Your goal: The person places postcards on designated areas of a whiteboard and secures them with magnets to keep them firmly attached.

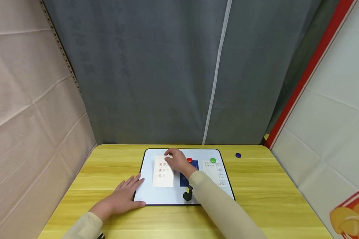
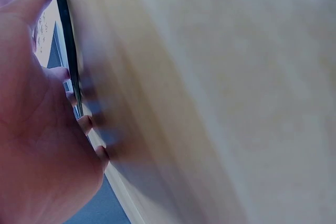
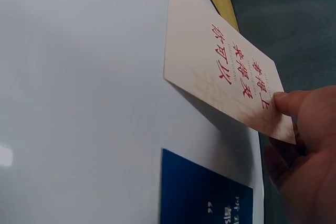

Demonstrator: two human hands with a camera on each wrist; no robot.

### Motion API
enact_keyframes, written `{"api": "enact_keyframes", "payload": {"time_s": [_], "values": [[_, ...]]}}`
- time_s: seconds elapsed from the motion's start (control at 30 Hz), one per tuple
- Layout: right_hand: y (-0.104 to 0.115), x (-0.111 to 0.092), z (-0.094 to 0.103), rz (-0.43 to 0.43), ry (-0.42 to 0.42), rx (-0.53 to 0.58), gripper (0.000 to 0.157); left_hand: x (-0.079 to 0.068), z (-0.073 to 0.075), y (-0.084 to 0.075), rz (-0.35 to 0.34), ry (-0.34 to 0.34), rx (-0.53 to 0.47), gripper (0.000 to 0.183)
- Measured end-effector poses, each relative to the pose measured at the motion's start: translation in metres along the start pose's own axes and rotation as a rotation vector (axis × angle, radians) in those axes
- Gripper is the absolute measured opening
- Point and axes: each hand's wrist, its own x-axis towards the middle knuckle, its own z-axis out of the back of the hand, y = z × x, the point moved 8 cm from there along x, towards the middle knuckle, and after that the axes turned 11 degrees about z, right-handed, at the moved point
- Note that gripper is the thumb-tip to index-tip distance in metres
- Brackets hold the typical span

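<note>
A white card with red Chinese characters (image 1: 162, 179) is at the left part of a black-rimmed whiteboard (image 1: 167, 197). My right hand (image 1: 179, 161) pinches its far right corner between thumb and fingers. In the right wrist view, that card (image 3: 191, 40) tilts up off the board and casts a shadow beneath it. My left hand (image 1: 122, 198) rests at the board's near left edge, fingers spread, thumb at the near corner. To the right of the held card lies a dark blue card (image 3: 189, 192), partly behind my right arm in the head view, under a red round magnet (image 1: 189, 160).
A pale card with grey characters (image 1: 209, 169) lies at the board's right side under a green magnet (image 1: 213, 160). Beyond the board, a blue magnet (image 1: 238, 155) sits on the wooden table (image 1: 266, 186). A grey curtain (image 1: 149, 83) hangs behind the table.
</note>
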Motion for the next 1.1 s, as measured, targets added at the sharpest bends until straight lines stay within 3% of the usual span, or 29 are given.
{"api": "enact_keyframes", "payload": {"time_s": [0.7, 1.1], "values": [[-0.01, 0.0, -0.006, 0.09, 0.045, -0.167, 0.007, 0.001, 0.0, 0.0, -0.009, 0.003, 0.009, 0.108], [-0.015, 0.001, -0.008, 0.066, 0.042, -0.196, 0.009, -0.003, 0.001, -0.002, 0.004, 0.005, -0.008, 0.107]]}}
